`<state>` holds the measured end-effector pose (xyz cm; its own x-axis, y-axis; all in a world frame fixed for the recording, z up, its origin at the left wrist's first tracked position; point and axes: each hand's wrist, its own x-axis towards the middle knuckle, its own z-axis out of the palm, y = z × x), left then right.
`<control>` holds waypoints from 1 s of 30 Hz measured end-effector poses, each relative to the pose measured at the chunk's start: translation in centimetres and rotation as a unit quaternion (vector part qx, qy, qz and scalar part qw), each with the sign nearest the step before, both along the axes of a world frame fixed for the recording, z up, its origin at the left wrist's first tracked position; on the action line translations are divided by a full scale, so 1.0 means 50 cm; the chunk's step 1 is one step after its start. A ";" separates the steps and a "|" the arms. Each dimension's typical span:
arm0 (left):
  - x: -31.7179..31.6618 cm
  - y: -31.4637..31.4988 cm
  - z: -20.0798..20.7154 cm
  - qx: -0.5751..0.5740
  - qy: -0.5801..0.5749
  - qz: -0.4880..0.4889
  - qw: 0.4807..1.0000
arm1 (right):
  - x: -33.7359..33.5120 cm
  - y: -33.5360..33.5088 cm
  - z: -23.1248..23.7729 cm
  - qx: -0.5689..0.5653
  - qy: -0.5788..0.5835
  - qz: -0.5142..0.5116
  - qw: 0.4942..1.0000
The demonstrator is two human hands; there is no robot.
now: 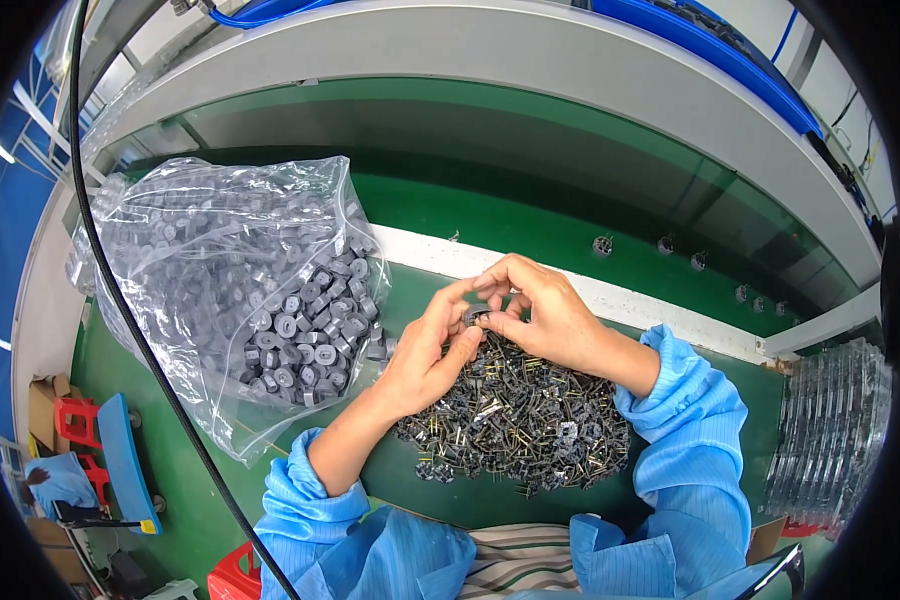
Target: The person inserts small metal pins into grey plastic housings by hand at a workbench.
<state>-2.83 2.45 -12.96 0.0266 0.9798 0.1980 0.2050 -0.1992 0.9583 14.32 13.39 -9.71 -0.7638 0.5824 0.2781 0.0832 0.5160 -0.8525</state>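
Observation:
My left hand (422, 362) and my right hand (548, 318) meet over the bench. Their fingertips pinch a small round dark grey plastic part (477, 313) between them; its lower side is hidden by the fingers. Just below the hands spreads a heap of small black parts with metal pins (520, 425). To the left lies a large clear plastic bag (200, 225), its mouth facing my left hand. Round grey plastic caps (310, 335) fill it, and a few lie at its opening near my left wrist.
A white rail (430, 251) separates the bench from a green belt (530, 220) carrying several small round parts (602, 245). Clear plastic trays (830, 430) are stacked at right. A black cable (120, 290) hangs across the left side. Red stools (77, 420) stand on the floor.

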 end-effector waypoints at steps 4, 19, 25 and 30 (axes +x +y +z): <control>0.003 -0.003 0.021 -0.010 0.038 0.018 0.999 | 0.007 0.044 -0.034 -0.041 0.013 -0.005 0.999; -0.147 -0.044 0.072 -0.038 0.324 0.101 0.940 | 0.007 0.130 -0.050 0.228 -0.087 -0.044 0.969; -0.159 -0.057 0.073 -0.027 0.455 -0.006 0.890 | -0.054 0.064 -0.082 0.109 -0.065 0.079 0.989; -0.125 -0.017 0.023 0.014 0.481 0.073 0.873 | -0.028 0.093 -0.083 0.146 -0.141 0.117 0.972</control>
